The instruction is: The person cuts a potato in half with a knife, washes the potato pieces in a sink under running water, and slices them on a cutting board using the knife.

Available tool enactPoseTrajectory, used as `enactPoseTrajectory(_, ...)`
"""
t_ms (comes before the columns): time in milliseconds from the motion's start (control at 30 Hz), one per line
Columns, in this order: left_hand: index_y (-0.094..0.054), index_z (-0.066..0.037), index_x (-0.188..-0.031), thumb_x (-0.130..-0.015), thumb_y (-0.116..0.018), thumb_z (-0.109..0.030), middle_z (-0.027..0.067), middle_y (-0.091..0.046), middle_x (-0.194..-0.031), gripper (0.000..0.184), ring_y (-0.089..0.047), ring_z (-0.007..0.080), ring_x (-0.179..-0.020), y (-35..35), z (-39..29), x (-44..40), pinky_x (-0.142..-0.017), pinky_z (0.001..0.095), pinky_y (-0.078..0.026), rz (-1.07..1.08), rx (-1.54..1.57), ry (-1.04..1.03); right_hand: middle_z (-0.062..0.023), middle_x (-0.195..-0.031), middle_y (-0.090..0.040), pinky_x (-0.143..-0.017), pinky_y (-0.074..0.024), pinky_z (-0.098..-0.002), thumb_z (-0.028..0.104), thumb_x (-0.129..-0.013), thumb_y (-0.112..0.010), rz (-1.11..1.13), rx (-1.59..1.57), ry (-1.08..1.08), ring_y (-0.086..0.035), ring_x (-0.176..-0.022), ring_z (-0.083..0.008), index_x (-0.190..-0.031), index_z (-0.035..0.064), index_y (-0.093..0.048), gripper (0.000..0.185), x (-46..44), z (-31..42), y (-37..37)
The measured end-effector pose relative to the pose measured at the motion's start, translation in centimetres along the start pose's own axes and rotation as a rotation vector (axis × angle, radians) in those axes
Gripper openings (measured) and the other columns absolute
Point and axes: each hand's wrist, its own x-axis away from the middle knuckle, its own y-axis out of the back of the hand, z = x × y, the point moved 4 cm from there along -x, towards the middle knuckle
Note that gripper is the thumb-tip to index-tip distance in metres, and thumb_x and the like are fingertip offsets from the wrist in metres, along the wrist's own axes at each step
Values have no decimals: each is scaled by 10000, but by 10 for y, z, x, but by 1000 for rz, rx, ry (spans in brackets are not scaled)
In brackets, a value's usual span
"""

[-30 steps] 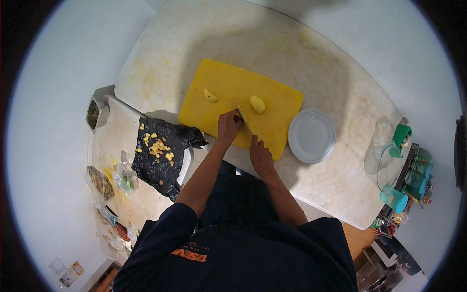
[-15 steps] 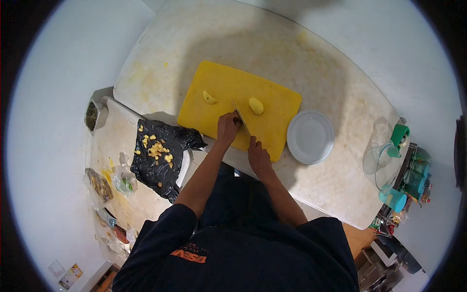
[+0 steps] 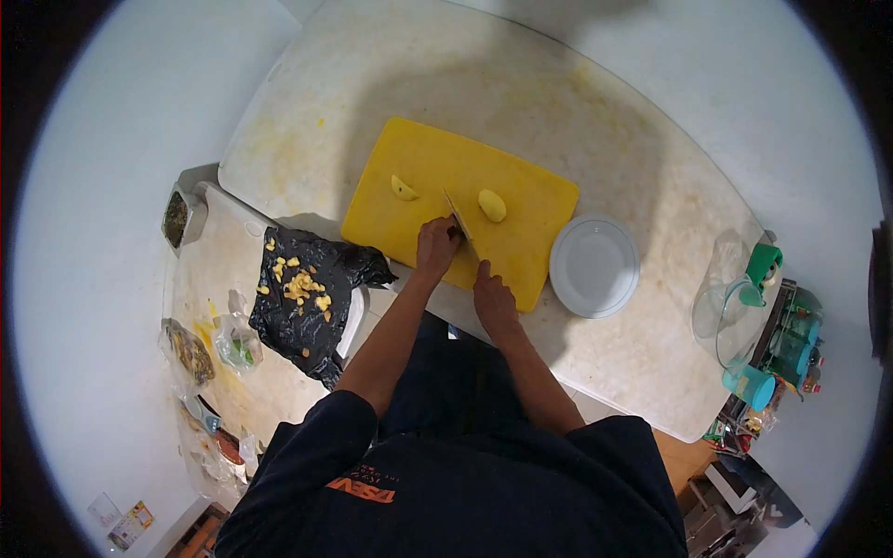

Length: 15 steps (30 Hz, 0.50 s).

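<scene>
A knife (image 3: 461,219) lies angled over the yellow cutting board (image 3: 428,149), its handle in my right hand (image 3: 496,299) near the board's front edge. My left hand (image 3: 437,246) is closed beside the blade, on something small that its fingers mostly hide. To the right of the blade rests a pale yellow peeled piece (image 3: 492,205), which looks like potato. A smaller cut wedge (image 3: 403,188) sits on the board's left part. Just right of the board stands a white plate (image 3: 594,266) with nothing on it.
Peelings (image 3: 302,285) lie on a black plastic bag (image 3: 279,325) at the left. A clear bowl (image 3: 730,321), a green object (image 3: 764,263) and a turquoise cup (image 3: 750,386) stand at the right. Clear bags (image 3: 191,353) lie at the far left.
The view has shifted slightly. Both hands and the knife keep nearly the same place on the board, and the yellow pieces have not visibly moved.
</scene>
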Motion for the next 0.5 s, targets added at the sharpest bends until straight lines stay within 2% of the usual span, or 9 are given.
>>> enactPoseTrajectory(67,-685,1,-1004,-719,-692,-72,190,-677,-860,294,-651,341,-841,6,-5,4,-787,415,-504,-114,-54,-98,-257,-824,-637,-641,-555,-509,137,-930,-453,7,-31,1,-663,-734,-433,-1217,2,-363,330,-1,-1,2)
enactPoseTrajectory(167,-701,12,-943,-759,-718,-145,167,-698,-809,242,-681,277,-748,10,8,-14,-715,368,-527,46,183,215,-272,-819,-644,-647,-551,-514,139,-936,-437,22,-60,-1,-663,-737,-435,-1250,-6,-351,357,-2,-2,3)
enactPoseTrajectory(267,-717,11,-880,-766,-749,-235,146,-708,-767,272,-686,220,-679,20,15,-23,-660,327,-531,76,414,379,-286,-835,-645,-653,-549,-515,141,-940,-426,54,-72,-4,-663,-750,-439,-1285,-5,-337,385,-1,-4,0)
enactPoseTrajectory(367,-725,5,-834,-739,-775,-250,120,-704,-725,276,-678,204,-655,21,16,-30,-652,319,-530,104,233,320,-298,-850,-643,-674,-544,-521,142,-943,-421,84,-86,-14,-660,-784,-447,-1301,9,-331,393,-4,-3,0)
enactPoseTrajectory(500,-729,-6,-822,-718,-792,-240,118,-704,-733,264,-679,203,-663,18,16,-37,-653,320,-532,182,229,404,-312,-858,-638,-714,-534,-538,152,-943,-424,73,-104,-19,-651,-837,-460,-1311,29,-333,399,-2,-5,1)
